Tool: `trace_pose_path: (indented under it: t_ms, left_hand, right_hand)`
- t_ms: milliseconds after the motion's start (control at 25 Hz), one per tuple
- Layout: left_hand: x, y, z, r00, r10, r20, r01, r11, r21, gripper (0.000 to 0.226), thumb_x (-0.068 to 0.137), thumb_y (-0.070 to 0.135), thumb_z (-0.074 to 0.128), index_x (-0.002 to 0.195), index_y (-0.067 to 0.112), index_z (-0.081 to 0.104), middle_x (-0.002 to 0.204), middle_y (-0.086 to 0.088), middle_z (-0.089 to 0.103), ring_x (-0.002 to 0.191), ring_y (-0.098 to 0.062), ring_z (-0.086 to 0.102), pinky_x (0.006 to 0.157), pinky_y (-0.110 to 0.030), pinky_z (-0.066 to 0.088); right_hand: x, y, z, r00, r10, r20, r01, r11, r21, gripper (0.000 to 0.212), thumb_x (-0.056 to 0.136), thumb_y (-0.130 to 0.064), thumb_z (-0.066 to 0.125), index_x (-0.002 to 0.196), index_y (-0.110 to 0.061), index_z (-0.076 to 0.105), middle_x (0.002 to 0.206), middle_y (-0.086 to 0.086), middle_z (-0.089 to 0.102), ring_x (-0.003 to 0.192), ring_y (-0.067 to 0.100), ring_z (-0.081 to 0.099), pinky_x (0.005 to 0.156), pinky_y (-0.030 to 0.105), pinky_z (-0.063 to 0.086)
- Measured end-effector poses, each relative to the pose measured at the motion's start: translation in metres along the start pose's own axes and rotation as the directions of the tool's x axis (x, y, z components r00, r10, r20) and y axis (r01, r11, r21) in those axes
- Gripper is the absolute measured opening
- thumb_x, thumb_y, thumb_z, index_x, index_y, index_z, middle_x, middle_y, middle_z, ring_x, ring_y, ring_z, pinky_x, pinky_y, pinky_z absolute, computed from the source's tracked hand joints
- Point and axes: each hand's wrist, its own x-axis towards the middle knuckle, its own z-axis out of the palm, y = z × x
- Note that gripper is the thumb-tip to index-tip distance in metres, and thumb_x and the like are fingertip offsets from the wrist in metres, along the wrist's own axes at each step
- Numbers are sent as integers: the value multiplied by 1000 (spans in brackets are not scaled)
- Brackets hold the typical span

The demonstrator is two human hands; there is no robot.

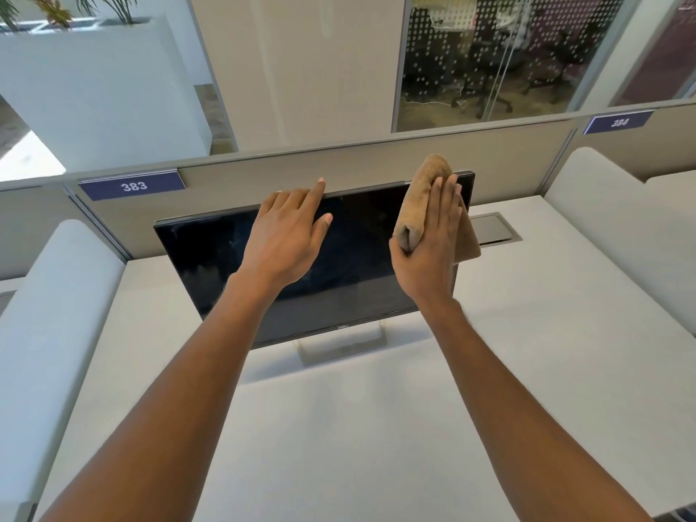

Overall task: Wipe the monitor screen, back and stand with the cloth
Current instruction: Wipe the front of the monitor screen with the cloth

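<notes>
1. Containers. A white planter [94, 88] at 10 o'clock holds green plants [56, 11]. A grey cable hatch [493, 227], set flush in the desk [339, 427] at 3 o'clock of the monitor, has its lid down; its contents cannot be seen.
2. Monitor [211, 258]. It stands on the desk just ahead of the grey partition [244, 190]. Its screen faces 6 o'clock, toward the viewer. Its long axis runs from 8 o'clock to 2 o'clock in the view.
3. Monitor surface. The screen is dark, with faint pale smears on its left half. A thin black bezel carries a small logo at the lower edge. The silver stand [342, 348] shows below it.
4. Cloth [422, 197]. It is tan, of towel-like texture and folded into a thick roll. Its long axis runs from 12 to 6 o'clock. It lies against the monitor's upper right corner, and a loose flap hangs toward 4 o'clock.
5. Right hand [433, 254]. The fingers lie straight and flat on the cloth, and the thumb is tucked round the roll's lower end, gripping it.
6. Left hand [286, 239]. The fingers are straight and slightly spread, holding nothing. The hand is over the screen's top centre, the index fingertip at the upper edge; contact cannot be judged.
7. Labels. Blue plates read 383 [133, 186] at 9 o'clock and 384 [619, 122] at 2 o'clock.
</notes>
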Motion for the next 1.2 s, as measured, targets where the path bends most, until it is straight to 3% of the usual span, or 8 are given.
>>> trace_pose_path:
  t_ms: [200, 360, 520, 600, 800, 880, 1040, 1200]
  left_hand:
    - [7, 2, 3, 999, -35, -26, 32, 996, -81, 45, 113, 36, 37, 154, 21, 49, 145, -5, 59, 138, -27, 49, 129, -46, 20]
    - [6, 0, 9, 999, -23, -34, 19, 994, -105, 45, 113, 33, 37, 155, 21, 47, 156, 0, 52, 154, -23, 33, 131, -46, 8]
    - [8, -3, 9, 998, -28, -60, 19, 990, -139, 43, 113, 28, 38, 154, 21, 50, 155, 1, 54, 154, -21, 33, 131, -45, 9]
    - [7, -3, 9, 997, -29, -65, 19, 989, -145, 43, 113, 25, 39, 154, 21, 50, 155, 1, 54, 154, -21, 33, 131, -45, 9]
    - [6, -3, 13, 996, -30, -90, 18, 991, -134, 42, 113, 23, 38, 152, 21, 52, 155, -1, 55, 154, -23, 35, 131, -47, 8]
    - [6, -3, 14, 994, -30, -103, 16, 990, -139, 42, 112, 22, 38, 152, 22, 53, 154, -1, 56, 154, -23, 36, 131, -47, 9]
    - [6, -4, 15, 993, -21, -116, 4, 989, -150, 41, 112, 20, 40, 151, 21, 53, 153, 0, 56, 155, -22, 33, 131, -47, 9]
    - [7, -5, 14, 994, -18, -106, 0, 987, -159, 41, 112, 18, 41, 151, 21, 53, 153, 0, 56, 155, -22, 33, 131, -48, 10]
  right_hand:
    - [-2, 11, 16, 997, -73, -15, 71, 994, -79, 87, 103, -59, 40, 164, -1, 17, 173, 21, 12, 161, 39, 7, 128, 60, 13]
    - [-9, 12, 26, 971, -234, 50, 239, 961, -136, 82, 104, -48, 53, 163, -1, 20, 172, 21, 12, 160, 41, 6, 130, 59, 6]
    - [-21, 10, 35, 920, -368, 133, 385, 912, -142, 85, 101, -50, 56, 163, -4, 21, 172, 17, 9, 160, 40, 9, 130, 58, 5]
    - [-32, 16, 41, 865, -457, 205, 489, 861, -143, 86, 102, -52, 55, 165, -9, 16, 173, 14, 5, 161, 37, 6, 130, 56, 4]
    - [-65, 57, 52, 607, -644, 466, 776, 607, -171, 82, 105, -54, 44, 167, -19, 4, 174, 5, -11, 162, 29, -6, 130, 50, -8]
    - [-60, 67, 49, 567, -666, 484, 804, 576, -149, 76, 107, -54, 38, 168, -22, 7, 175, 2, -7, 163, 27, -3, 130, 49, -5]
    - [-29, 76, 27, 594, -675, 437, 787, 600, -143, 71, 108, -57, 32, 167, -21, 15, 175, 4, 9, 162, 30, 7, 131, 54, 7]
    - [1, 91, 4, 712, -637, 297, 700, 676, -229, 79, 103, -52, 52, 165, -16, 20, 173, 10, 17, 160, 34, 15, 128, 60, 13]
